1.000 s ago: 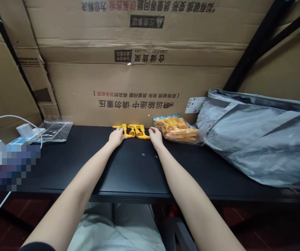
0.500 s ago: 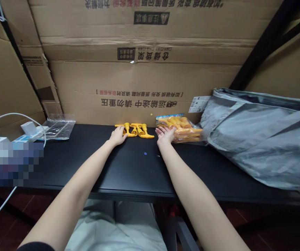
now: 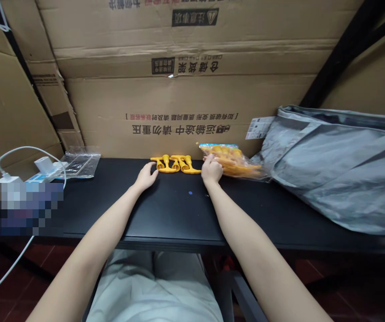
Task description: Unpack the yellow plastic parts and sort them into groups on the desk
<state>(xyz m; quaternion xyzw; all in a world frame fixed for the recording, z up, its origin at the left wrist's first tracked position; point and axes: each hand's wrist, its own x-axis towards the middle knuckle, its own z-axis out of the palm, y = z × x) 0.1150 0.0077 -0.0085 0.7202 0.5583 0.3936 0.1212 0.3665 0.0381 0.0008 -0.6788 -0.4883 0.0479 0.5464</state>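
Yellow T-shaped plastic pieces [image 3: 167, 169] with cup-like ends lie in a row on the black table [image 3: 175, 214], close to the cardboard. Just left of the row is my left hand [image 3: 146, 176], its thumb and fingers apart, holding nothing. My right hand [image 3: 212, 170] is closed on the left edge of a clear plastic bag [image 3: 237, 161], which contains several more yellow pieces. The fingertips of that hand are partly hidden, and the bag is slightly blurred.
Cardboard [image 3: 185, 98] stands along the back. A grey fabric bag [image 3: 340, 170] occupies the right side. At the left are a flat clear plastic packet [image 3: 81, 165], white chargers [image 3: 44, 165] and a cable [image 3: 31, 149]. A small blue dot [image 3: 190, 193] shows on the table.
My right hand has turned and closed on the plastic bag, whose left part looks shifted. My left hand has come away from the yellow pieces and opened.
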